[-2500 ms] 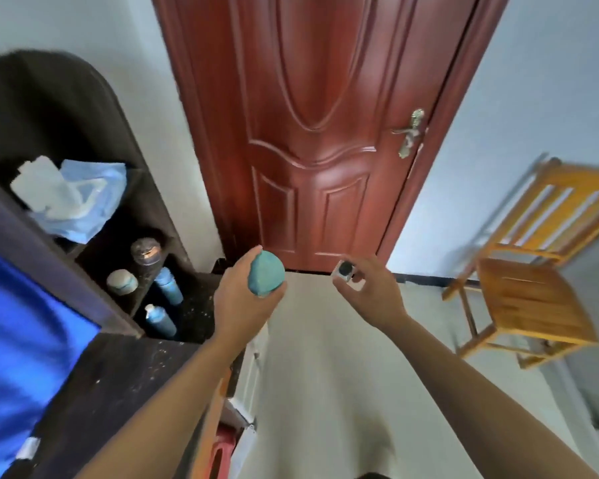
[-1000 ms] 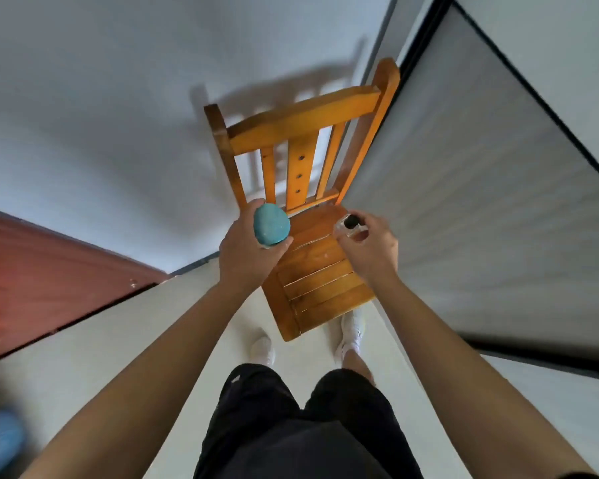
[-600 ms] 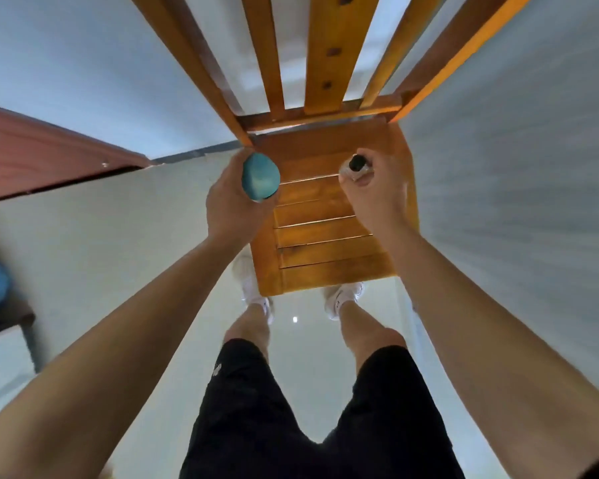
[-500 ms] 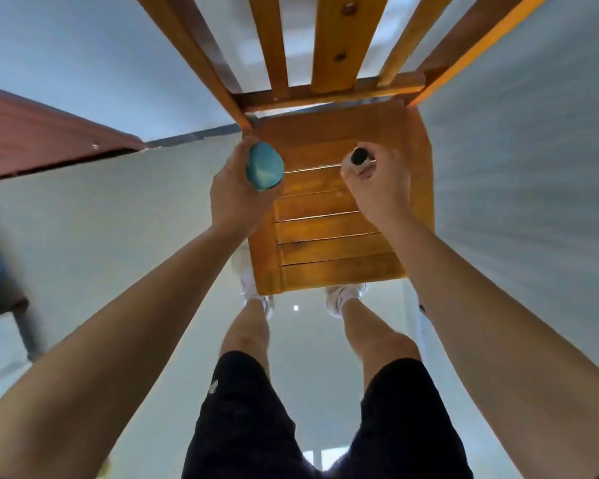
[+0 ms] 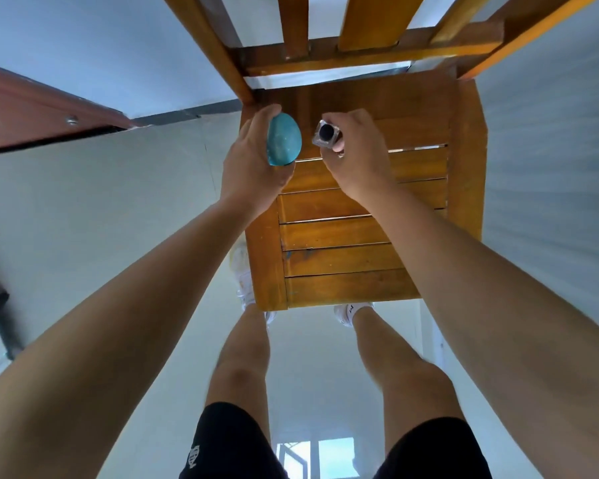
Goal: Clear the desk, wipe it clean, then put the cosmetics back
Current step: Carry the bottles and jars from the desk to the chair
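Note:
My left hand (image 5: 253,167) grips a round teal cosmetic jar (image 5: 284,139), its lid facing the camera. My right hand (image 5: 358,157) pinches a small clear bottle with a black cap (image 5: 327,133). Both hands hover low over the back left part of a wooden chair seat (image 5: 346,233), close together, the two items nearly side by side. Whether either item touches the seat cannot be told.
The chair's slatted backrest (image 5: 353,25) rises at the top of the view against a white wall. A red-brown door (image 5: 32,108) lies at the left. My legs and white shoes stand at the seat's front edge on a pale glossy floor (image 5: 101,202).
I turned from the desk and door toward the chair and bent over it. Both hands have come lower and nearer each other above the seat's back left corner.

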A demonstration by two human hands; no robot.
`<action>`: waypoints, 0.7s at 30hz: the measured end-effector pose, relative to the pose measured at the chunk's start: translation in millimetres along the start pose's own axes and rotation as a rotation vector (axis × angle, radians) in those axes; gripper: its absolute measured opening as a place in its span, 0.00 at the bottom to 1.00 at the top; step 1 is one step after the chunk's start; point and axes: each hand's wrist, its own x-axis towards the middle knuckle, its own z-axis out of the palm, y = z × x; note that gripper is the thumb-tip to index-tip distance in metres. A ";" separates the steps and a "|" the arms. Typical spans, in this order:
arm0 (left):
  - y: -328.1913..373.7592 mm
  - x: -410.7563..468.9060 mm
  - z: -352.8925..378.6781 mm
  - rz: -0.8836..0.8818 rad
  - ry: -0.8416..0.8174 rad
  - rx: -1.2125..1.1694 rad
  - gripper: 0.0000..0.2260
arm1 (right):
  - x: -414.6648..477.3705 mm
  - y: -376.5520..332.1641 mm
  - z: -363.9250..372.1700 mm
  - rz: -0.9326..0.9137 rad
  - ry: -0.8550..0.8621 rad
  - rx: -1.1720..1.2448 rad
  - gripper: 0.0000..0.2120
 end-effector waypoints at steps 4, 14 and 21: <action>0.2 -16.6 -15.6 0.022 -0.050 0.049 0.39 | -12.4 -7.4 -9.3 -0.010 -0.012 -0.052 0.29; 93.7 -77.5 -209.7 0.208 0.362 0.110 0.21 | -98.4 -152.5 -172.7 -0.277 0.323 -0.187 0.23; 174.4 -208.5 -406.7 0.274 0.879 0.316 0.23 | -156.1 -328.3 -278.2 -0.729 0.431 -0.011 0.26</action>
